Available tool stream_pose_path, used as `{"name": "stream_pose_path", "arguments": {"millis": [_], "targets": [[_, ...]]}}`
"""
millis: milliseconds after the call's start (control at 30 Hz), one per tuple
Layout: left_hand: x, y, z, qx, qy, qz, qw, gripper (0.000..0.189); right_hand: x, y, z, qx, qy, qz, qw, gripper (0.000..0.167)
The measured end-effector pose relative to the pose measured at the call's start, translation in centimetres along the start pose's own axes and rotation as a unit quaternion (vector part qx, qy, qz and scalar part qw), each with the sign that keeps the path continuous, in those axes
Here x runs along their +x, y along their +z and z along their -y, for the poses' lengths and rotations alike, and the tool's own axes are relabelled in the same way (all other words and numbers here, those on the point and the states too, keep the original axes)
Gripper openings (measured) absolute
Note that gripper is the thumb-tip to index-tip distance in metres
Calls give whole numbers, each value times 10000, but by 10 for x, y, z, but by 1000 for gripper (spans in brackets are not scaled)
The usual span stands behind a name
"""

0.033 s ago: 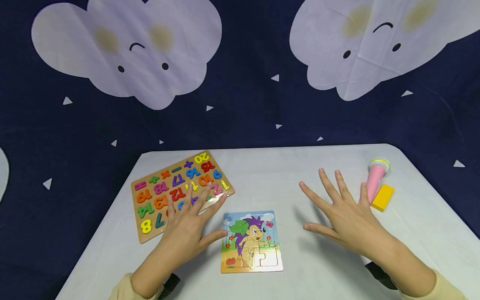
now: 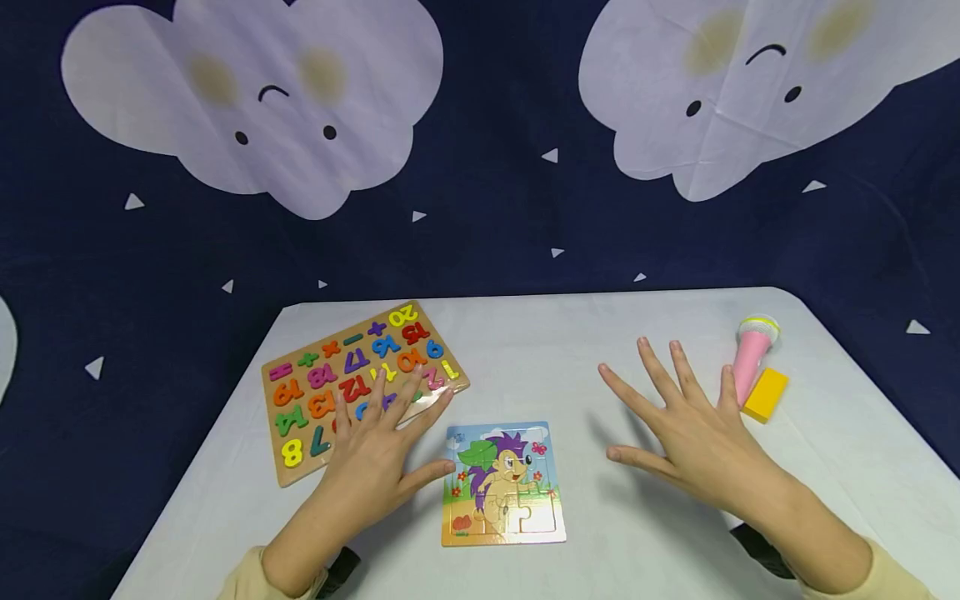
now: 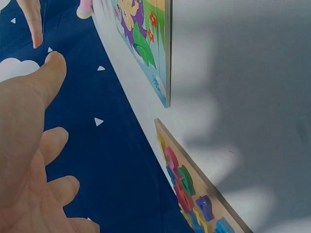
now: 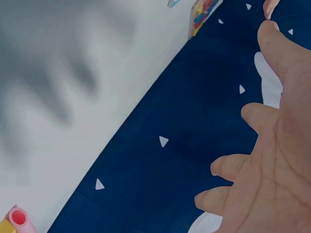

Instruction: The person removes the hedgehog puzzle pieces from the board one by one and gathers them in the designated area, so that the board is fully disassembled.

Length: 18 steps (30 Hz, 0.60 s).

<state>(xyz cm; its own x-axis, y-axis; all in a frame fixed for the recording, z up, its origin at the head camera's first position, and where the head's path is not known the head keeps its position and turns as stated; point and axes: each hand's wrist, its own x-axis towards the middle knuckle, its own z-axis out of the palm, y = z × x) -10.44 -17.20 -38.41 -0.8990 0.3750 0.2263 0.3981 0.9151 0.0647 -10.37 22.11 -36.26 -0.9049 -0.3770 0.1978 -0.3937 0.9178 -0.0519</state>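
My left hand (image 2: 367, 467) hovers palm down with spread fingers, overlapping the near right part of a wooden number board (image 2: 272, 417) in the head view. Its thumb points at the left edge of a hedgehog jigsaw puzzle (image 2: 502, 483), which lies flat with a pale patch at its lower right. To the right of the puzzle, my right hand (image 2: 697, 442) is held over the white table, fingers spread and grasping nothing. Both palms show bare in the wrist views, the left palm (image 3: 24, 194) and the right palm (image 4: 277, 170).
A pink toy microphone (image 2: 750, 362) lies at the right, beside a yellow block (image 2: 766, 396), just beyond the right fingertips. The white table (image 2: 525, 358) ends at the back against a dark blue cloth (image 2: 487, 242) printed with clouds and small triangles.
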Motion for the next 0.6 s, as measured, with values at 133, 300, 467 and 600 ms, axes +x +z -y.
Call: {"name": "stream_pose_path", "arguments": {"millis": [133,300,467,600], "targets": [[1,0,-1,-9,2,64,10000,86,0,0,0,-48,-13,21,10000,96],[2,0,-2,-102,18,186,9998,88,-1,-1,0,-34,-68,39,10000,95],[4,4,-5,-388,134,362,9985,85,3,3,5,414,-206,39,9989,89],[4,11,-9,-885,460,446,9940,80,11,11,16,926,-479,-236,9943,69]]}}
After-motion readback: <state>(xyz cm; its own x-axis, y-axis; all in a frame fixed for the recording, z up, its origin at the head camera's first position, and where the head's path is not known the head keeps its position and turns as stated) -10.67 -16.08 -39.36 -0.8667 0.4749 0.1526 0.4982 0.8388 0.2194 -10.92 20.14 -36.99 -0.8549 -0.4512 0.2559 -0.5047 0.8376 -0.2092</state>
